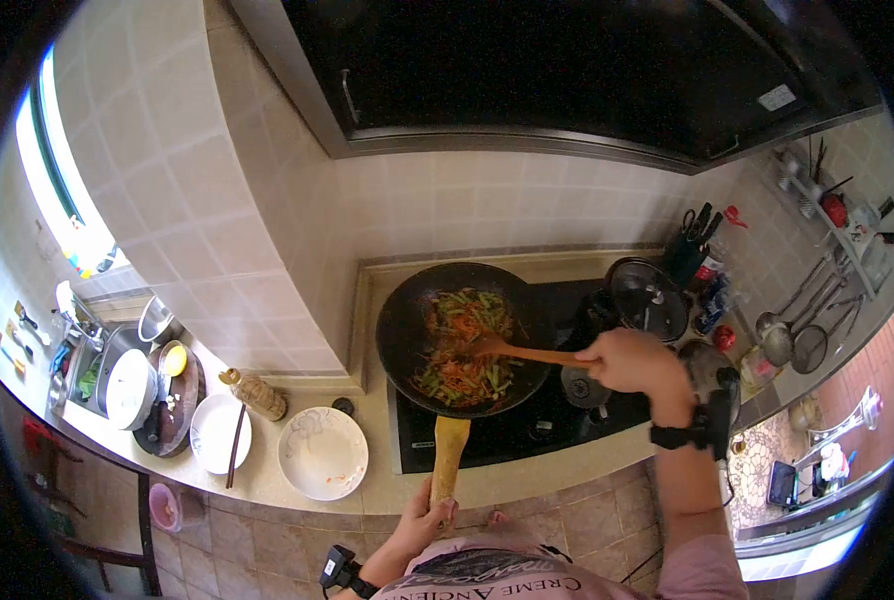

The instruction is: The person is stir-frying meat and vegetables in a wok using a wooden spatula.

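Observation:
A dark wok (397, 345) sits over the left part of the black stove (567, 430). Shredded orange and green vegetables (464, 375) lie in it. My left hand (429, 518) is closed around the wok's yellowish handle (449, 455), near the counter's front edge. My right hand (632, 360) grips a wooden spatula (542, 354) by its end, from the right of the wok. The spatula's head reaches down among the vegetables, which partly hide it.
A white plate with food scraps (312, 455) and a white plate (212, 440) bearing chopsticks (237, 447) stand left of the stove, beside a bottle (257, 397). Right of the wok are a lidded pot (647, 300) and a knife block (685, 255). Above hangs a dark range hood (527, 80).

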A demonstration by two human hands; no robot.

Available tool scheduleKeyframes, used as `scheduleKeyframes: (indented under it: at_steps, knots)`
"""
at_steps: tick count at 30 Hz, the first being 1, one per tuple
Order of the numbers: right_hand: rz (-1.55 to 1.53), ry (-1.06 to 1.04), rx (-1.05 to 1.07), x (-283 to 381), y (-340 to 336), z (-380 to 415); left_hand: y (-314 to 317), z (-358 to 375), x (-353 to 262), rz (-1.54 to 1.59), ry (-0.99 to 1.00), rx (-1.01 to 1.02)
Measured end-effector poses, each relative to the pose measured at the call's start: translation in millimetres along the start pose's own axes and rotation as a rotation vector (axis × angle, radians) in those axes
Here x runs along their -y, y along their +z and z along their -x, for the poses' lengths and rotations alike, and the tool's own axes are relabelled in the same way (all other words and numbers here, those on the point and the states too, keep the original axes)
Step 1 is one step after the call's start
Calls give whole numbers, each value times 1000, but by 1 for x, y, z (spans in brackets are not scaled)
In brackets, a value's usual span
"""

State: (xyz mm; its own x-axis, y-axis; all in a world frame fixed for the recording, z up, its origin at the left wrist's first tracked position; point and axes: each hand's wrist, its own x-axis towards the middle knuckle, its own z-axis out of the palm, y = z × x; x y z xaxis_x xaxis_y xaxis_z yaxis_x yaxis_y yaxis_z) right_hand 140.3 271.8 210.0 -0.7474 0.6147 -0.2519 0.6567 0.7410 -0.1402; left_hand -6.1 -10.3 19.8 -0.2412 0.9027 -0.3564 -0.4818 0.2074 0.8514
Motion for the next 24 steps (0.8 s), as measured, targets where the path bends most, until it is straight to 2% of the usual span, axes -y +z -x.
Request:
scheduleKeyframes:
  at_steps: [5,10,11,14,15,18,21,24]
  knots:
    - [-152,-64,3,14,39,-35,3,1,0,36,3,13]
    - [-145,-52,97,4,-8,-7,0,0,0,35,0,54]
    - [-179,-103,-5,-11,0,-13,1,0,-1,21,6,55]
    - [-146,2,-115,10,8,-39,1,0,-1,13,20,56]
    - [-168,-36,-149,15,16,-48,1,0,0,19,26,55]
    - [-149,-42,115,20,12,-46,3,1,0,42,57,36]
    - [-89,-145,127,-2,-23,-26,2,-1,2,9,50,30]
    - [12,-8,141,2,-80,15,2,-1,-1,4,66,45]
